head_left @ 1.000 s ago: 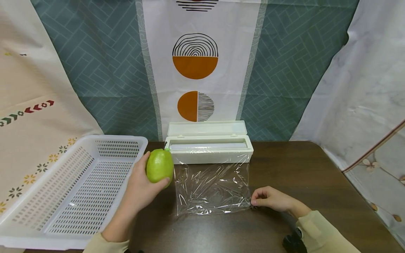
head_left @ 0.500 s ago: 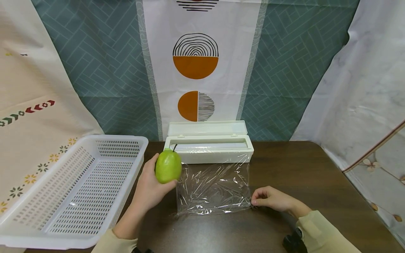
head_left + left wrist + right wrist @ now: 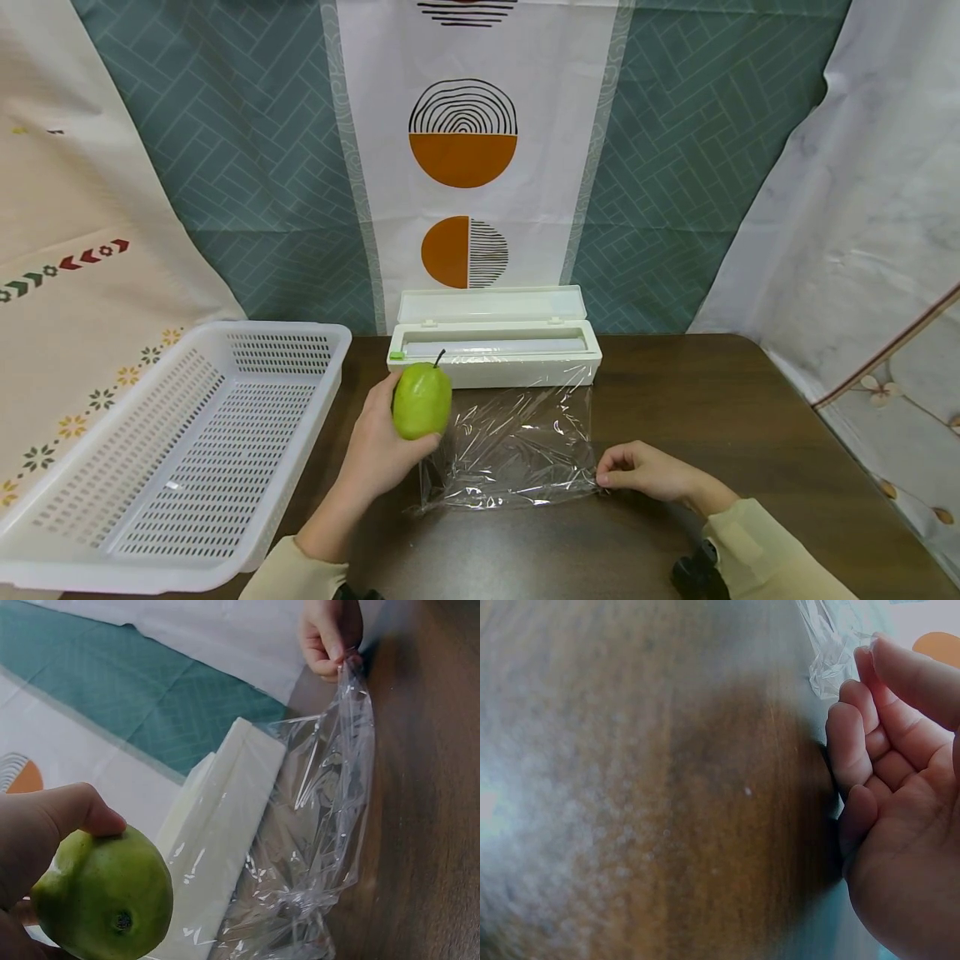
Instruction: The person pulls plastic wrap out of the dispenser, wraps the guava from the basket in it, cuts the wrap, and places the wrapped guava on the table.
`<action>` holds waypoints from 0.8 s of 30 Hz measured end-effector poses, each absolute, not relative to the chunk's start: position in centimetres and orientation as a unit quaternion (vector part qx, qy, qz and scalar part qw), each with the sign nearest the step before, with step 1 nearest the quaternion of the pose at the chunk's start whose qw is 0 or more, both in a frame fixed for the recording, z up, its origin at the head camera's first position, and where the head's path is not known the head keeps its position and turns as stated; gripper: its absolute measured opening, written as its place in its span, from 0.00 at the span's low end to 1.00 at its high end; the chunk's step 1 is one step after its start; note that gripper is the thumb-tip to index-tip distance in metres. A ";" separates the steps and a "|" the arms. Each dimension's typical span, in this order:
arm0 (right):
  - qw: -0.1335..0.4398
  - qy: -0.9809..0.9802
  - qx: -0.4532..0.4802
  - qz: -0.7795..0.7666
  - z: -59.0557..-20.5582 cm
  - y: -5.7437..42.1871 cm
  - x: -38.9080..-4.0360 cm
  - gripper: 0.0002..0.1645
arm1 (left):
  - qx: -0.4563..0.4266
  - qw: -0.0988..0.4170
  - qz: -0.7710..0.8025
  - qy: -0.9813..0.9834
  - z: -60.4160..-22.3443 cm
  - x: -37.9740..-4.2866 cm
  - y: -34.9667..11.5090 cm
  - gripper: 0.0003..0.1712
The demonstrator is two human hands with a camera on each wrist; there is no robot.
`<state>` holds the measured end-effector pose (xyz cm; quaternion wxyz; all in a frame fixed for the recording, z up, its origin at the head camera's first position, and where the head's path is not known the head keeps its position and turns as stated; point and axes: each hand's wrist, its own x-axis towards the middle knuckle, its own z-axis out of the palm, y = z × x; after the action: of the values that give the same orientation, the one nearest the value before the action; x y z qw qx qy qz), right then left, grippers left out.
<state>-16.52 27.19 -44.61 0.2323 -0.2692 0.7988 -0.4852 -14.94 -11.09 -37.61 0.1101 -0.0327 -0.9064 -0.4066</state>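
Pear (image 3: 422, 402): yellow-green, plump, shiny, thin dark stem pointing to approx. 1 o'clock; L wrist view shows small dark dimple at its base. It's held at the 10 o'clock corner of the clear film (image 3: 517, 450), L hand (image 3: 378, 446) curled round it from 8 o'clock. R hand (image 3: 645, 472) pinches film at its 4 o'clock corner. Film's crinkled, running from white box (image 3: 493, 327), lid up, at 12 o'clock. White basket (image 3: 217, 467) at 9 o'clock; dark wood table (image 3: 675, 400) below.

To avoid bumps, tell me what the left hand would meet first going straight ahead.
Probably the white box, held pear leading; the left hand might pass above it, since height is unclear.
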 end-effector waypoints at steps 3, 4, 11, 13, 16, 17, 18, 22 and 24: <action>0.232 0.797 -0.271 -0.487 -44.6 27.1 -16.5 0.10 | -0.039 0.108 -0.410 -0.905 -37.9 -15.1 -10.8 0.54; 0.232 0.797 -0.272 -0.487 -44.6 27.1 -16.5 0.10 | -0.041 0.108 -0.412 -0.904 -38.0 -15.2 -10.7 0.54; 0.229 0.795 -0.278 -0.487 -44.5 27.1 -16.5 0.10 | -0.049 0.096 -0.412 -0.905 -38.5 -15.4 -10.1 0.55; 0.228 0.796 -0.280 -0.486 -44.5 27.1 -16.5 0.10 | -0.052 0.093 -0.410 -0.906 -38.6 -15.4 -9.9 0.55; 0.225 0.798 -0.281 -0.483 -44.5 27.1 -16.5 0.10 | -0.058 0.090 -0.407 -0.907 -38.8 -15.5 -9.6 0.56; 0.224 0.799 -0.281 -0.483 -44.5 27.1 -16.5 0.10 | -0.060 0.088 -0.407 -0.907 -38.8 -15.5 -9.5 0.56; 0.224 0.799 -0.281 -0.482 -44.5 27.1 -16.5 0.10 | -0.063 0.087 -0.407 -0.907 -38.9 -15.6 -9.4 0.57; 0.225 0.799 -0.280 -0.482 -44.5 27.1 -16.5 0.10 | -0.073 0.081 -0.406 -0.907 -39.1 -15.7 -9.1 0.57; 0.224 0.799 -0.281 -0.482 -44.5 27.1 -16.5 0.10 | -0.080 0.079 -0.406 -0.907 -39.2 -15.7 -8.9 0.57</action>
<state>-16.49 27.14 -44.54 0.2242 -0.2806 0.7990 -0.4822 -15.71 -8.94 -39.24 0.0788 -0.0797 -0.9072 -0.4055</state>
